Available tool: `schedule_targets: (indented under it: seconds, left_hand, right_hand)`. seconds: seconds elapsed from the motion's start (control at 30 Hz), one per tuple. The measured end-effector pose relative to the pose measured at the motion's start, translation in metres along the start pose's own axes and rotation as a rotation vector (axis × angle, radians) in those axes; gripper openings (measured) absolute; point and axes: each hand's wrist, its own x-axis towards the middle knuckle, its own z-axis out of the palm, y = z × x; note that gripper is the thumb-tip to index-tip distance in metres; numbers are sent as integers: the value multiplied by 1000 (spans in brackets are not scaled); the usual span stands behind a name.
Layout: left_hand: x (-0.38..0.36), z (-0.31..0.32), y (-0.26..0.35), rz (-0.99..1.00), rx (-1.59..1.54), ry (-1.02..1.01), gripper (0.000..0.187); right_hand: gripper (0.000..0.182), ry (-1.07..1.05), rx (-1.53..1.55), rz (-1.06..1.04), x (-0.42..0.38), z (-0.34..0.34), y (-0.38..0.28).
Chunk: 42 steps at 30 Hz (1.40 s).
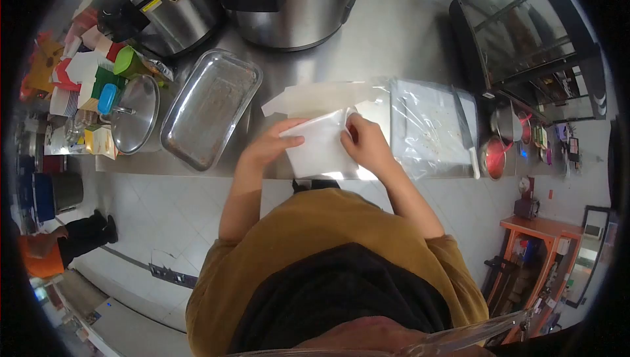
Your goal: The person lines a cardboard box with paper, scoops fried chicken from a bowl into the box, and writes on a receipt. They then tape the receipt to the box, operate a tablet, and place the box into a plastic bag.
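Note:
Between my hands, above the front edge of the steel counter, is a white piece of folded paper or thin card (320,142). My left hand (272,146) grips its left edge, with the thumb lying across the front. At its upper right corner, my right hand (366,144) pinches the edge with curled fingers. Behind it lies a flat pale sheet (305,99), partly covered. To the right sits a white cutting board (426,127) under clear plastic. A knife (464,121) with a white handle lies along the board's right side.
A glass-like rectangular tray (213,111) and a lidded pot (136,114) stand left. Two large steel cookers (289,9) stand behind. A glass display cabinet (525,35) is at back right, with metal bowls (493,157) near it. Another person (65,245) is at far left.

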Motion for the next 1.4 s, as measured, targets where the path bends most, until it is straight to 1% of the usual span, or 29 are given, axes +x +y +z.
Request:
schedule_targets:
  seconds: [0.03,0.13,0.23,0.27,0.37,0.4,0.47,0.57,0.6,0.67,0.7,0.77,0.8,0.87,0.9,0.93,1.03,1.07,1.17,1.27,1.37,1.4]
  left_hand:
    - [-4,-2,15,-4,80,-17,55]
    - [-2,0,65,-34,552,-139,56]
    - [9,-14,73,171,143,-380,68]
    - [11,-20,73,151,82,-430,78]
    - [4,-6,89,209,13,-514,60]
    - [1,5,92,201,171,-386,53]
    - [-1,36,92,188,481,-121,43]
    - [10,50,63,529,419,31,42]
    - [9,53,59,511,363,30,43]
    - [6,59,53,470,251,27,46]
    - [3,64,54,478,212,81,47]
    - [-6,74,59,492,137,192,48]
    - [-7,75,58,532,127,216,47]
    - [-10,75,52,612,108,269,46]
    - [-12,75,50,616,116,284,44]
    - [-14,74,48,620,123,298,42]
    - [-21,71,48,623,226,326,34]
    - [-24,70,50,622,273,331,32]
    - [-31,66,55,580,350,330,30]
    - [-33,63,56,583,282,328,34]
    - [-38,57,60,579,425,373,36]
    - [-40,58,63,577,458,376,36]
  right_hand:
    - [13,-12,-2,-36,-1,-5,-8]
    - [11,-19,-20,-153,-1,-23,-28]
    - [10,41,-99,-292,4,-39,-36]
    - [10,72,-153,-341,4,-43,-38]
    - [13,145,-328,-501,3,-49,-40]
    - [14,164,-390,-558,1,-50,-41]
    - [17,201,-365,-572,-4,-48,-41]
    - [21,269,-339,-602,-12,-45,-36]
    - [22,294,-330,-611,-15,-45,-35]
    - [28,427,-293,-556,-21,-45,-38]
    - [32,493,-273,-529,-24,-44,-39]
    - [45,524,-97,-303,-30,-40,-34]
    - [52,537,-8,-194,-32,-37,-29]
    - [60,379,364,-40,-33,-18,-10]
    - [64,292,548,38,-34,-13,-9]
    - [64,178,543,183,-38,-17,-8]
    - [62,71,520,230,-42,-24,-8]
    - [58,86,733,140,-42,-22,-7]
    - [48,217,980,-62,-36,-19,-20]
    - [37,141,753,-49,-36,-28,-15]
    - [30,125,667,-45,-37,-36,-22]
    - [31,124,692,-83,-37,-37,-25]
